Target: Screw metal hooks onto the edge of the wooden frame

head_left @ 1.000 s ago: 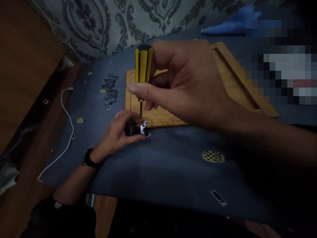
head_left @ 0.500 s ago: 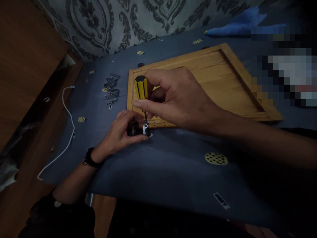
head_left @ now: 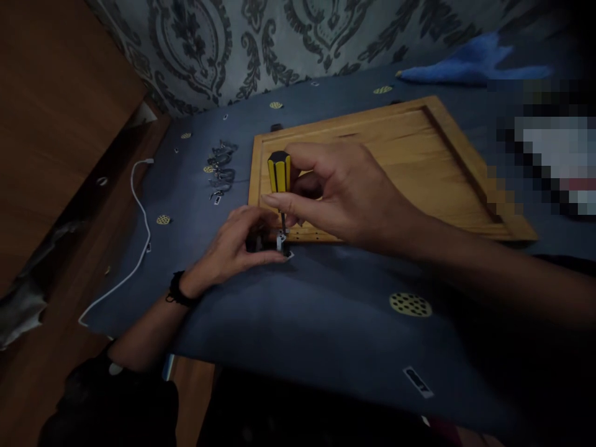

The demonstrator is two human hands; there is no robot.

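Observation:
My right hand [head_left: 342, 189] is closed around a screwdriver [head_left: 279, 172] with a yellow and black handle. The screwdriver stands nearly upright, its shaft pointing down to a small metal hinge [head_left: 280, 241]. My left hand [head_left: 237, 245] grips this hinge between thumb and fingers at the near left corner of a framed wooden panel [head_left: 410, 155]. Small dark holes run along the panel's near edge, to the right of the hinge. My fingers hide part of the hinge, and whether the screwdriver tip sits in a screw is too small to tell.
Several metal fittings [head_left: 222, 167] lie in a cluster left of the panel. A white cable [head_left: 142, 211] curves along the left side of the dark blue cloth [head_left: 298, 329]. At the back right lies a blue cloth [head_left: 470, 62]. Patterned fabric [head_left: 261, 49] rises behind.
The camera view has shifted, so the whole scene sits slightly farther right. Both hands keep their grips, and the screwdriver still points down at the hinge.

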